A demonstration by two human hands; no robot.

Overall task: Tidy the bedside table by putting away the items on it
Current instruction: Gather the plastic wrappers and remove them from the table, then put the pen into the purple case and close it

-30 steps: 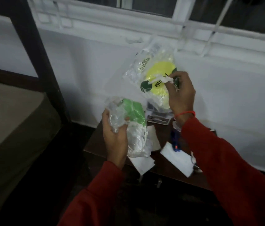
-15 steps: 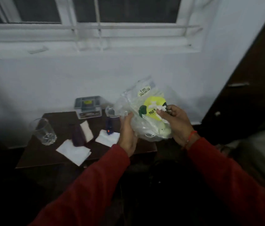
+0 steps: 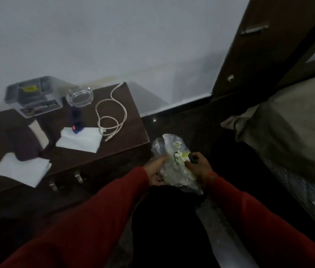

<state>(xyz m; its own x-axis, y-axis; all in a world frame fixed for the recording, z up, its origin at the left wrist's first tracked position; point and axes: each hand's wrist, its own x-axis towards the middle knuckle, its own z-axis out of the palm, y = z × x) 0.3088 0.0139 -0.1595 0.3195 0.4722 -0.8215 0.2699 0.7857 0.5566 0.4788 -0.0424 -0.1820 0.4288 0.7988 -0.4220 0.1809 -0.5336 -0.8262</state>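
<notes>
Bedside table (image 3: 129, 117) of dark brown wood was our landmark, standing against the pale wall (image 3: 114, 35) with its top still carrying several things. Largest on it, at the back left corner, sat a grey plastic tray (image 3: 9, 91) with a dark box in it. Two white folded paper napkins lay on the top: one (image 3: 20, 171) at the front left edge, one (image 3: 79, 140) near the middle. A dark purple pouch (image 3: 24, 146) rested partly on the front napkin. A white coiled charging cable (image 3: 112, 115) lay toward the table's right side, a clear glass ashtray (image 3: 79, 96) behind the middle napkin, and a small dark blue object (image 3: 77, 122) with an orange spot on that napkin's rear edge.

Off the table's front right corner, over the dark floor, we held a crumpled clear plastic bag (image 3: 174, 167) with yellow and green print. Our left hand (image 3: 155, 171) gripped its left side; our right hand (image 3: 197, 167) pinched its right side.
</notes>
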